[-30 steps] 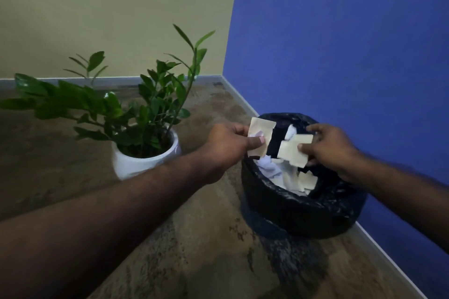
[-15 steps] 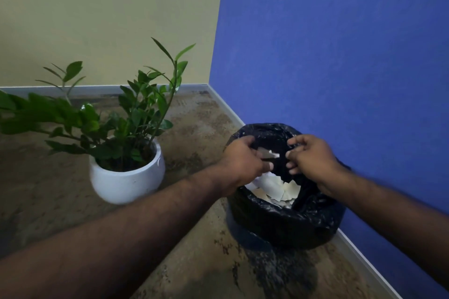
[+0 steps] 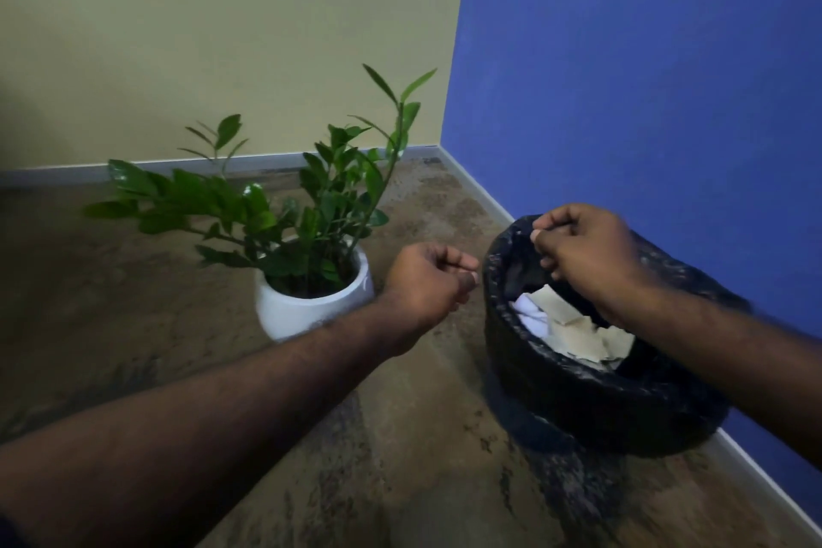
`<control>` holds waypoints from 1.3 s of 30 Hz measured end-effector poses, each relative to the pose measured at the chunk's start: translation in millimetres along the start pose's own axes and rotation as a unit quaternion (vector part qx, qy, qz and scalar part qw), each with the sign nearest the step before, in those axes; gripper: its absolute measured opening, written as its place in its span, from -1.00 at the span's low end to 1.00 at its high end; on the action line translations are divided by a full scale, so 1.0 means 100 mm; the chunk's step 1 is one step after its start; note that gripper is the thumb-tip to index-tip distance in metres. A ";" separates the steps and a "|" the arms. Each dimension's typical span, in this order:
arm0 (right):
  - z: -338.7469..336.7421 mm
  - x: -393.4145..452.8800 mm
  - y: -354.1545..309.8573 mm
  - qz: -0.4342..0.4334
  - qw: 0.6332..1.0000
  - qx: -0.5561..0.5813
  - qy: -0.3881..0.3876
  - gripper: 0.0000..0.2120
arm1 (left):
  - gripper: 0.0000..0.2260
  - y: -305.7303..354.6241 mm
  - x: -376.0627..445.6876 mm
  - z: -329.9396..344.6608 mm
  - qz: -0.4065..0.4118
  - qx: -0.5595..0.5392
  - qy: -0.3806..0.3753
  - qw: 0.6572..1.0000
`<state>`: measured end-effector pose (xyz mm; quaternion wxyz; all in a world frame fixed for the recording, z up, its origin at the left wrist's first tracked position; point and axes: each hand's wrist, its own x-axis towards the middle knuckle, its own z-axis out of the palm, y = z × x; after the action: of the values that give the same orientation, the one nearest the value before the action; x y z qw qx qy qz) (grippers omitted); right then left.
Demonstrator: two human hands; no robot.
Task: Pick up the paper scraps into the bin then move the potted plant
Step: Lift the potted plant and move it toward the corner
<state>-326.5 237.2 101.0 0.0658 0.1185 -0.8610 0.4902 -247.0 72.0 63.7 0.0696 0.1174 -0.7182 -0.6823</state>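
Head view shows the paper scraps (image 3: 574,331) lying inside the bin (image 3: 591,405), a round bin lined with a black bag that stands on the floor (image 3: 400,458) close to the blue wall (image 3: 645,80). The right hand (image 3: 582,258) is above the bin's opening with its fingers curled inward and no scrap visible in it; the left hand (image 3: 429,280) is just outside the bin's near rim, loosely clenched and also holding nothing that can be seen. The potted plant (image 3: 311,263), a leafy plant in a white ceramic pot (image 3: 307,309), stands on the floor just beside the left hand, with the bin a short way off to its right. No loose scraps show on the visible floor, so the scrap step looks finished and moving the plant is likely what remains. The risks lie there. The pot is smooth and rounded, so a one-handed grip at the rim could slip and let it drop or tip, spilling soil. The long stems spread wide to the left and upward, so a hand coming in from above could bend or snap leaves. The bin is light and stands near, so an arm swinging across could knock it over and scatter the paper again.
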 end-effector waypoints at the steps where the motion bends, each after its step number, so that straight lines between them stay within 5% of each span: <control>1: 0.07 -0.01 -0.04 -0.011 1.000 0.001 -0.008 -0.92 | -0.84 -0.06 -0.01 -0.09 -0.006 0.001 0.012 1.000; 13: 1.25 -0.47 -0.36 -0.003 0.985 0.053 -0.162 -0.94 | -0.87 -0.58 -0.17 -1.44 -0.076 0.101 0.177 0.976; 17: 1.70 -0.59 -0.26 0.115 0.960 0.075 -0.244 -0.95 | -0.95 -0.74 -0.19 -1.74 -0.103 0.098 0.241 0.960; 21: 2.00 -0.61 -0.17 0.257 0.908 0.105 -0.315 -0.57 | -0.85 -0.91 -0.16 -1.90 -0.162 0.067 0.287 0.942; 30: 2.42 -0.46 0.07 0.367 0.862 0.208 -0.281 -0.18 | -0.28 -1.07 -0.06 -1.92 -0.261 -0.045 0.181 0.947; 34: 2.60 -0.39 0.11 0.378 0.853 0.256 -0.254 -0.07 | -0.30 -1.09 0.07 -1.82 -0.267 -0.111 0.162 0.943; 39: 2.79 -0.39 0.18 0.375 0.845 0.300 -0.236 -0.33 | -0.45 -1.13 0.17 -1.76 -0.246 -0.123 0.189 0.943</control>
<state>-292.8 11.2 -65.2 -0.3669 -0.0877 -0.6401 0.6693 -209.5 -106.5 -39.9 0.0478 0.4077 -0.5511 -0.7265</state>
